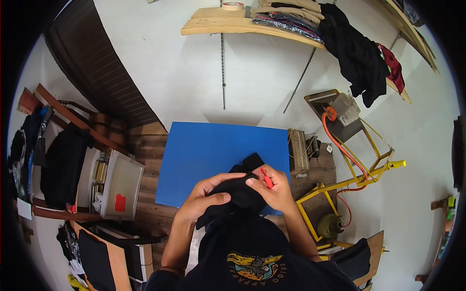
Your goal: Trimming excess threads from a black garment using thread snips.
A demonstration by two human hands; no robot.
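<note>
Black cloth point(233, 191) held over near edge of blue desk point(208, 150). Left hand point(206, 195): fingers clamped on cloth. Right hand point(275, 191): fingers pinching cloth, 1 red tool point(267, 180) in same grip. Wooden box point(298, 154) right of desk.

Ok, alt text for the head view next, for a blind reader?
Black cloth in the grip of a person's left hand and right hand, the right also holding a small red tool, over a blue work surface. Beyond is a wooden shelf of clothes; a yellow metal frame stands at right.
</note>
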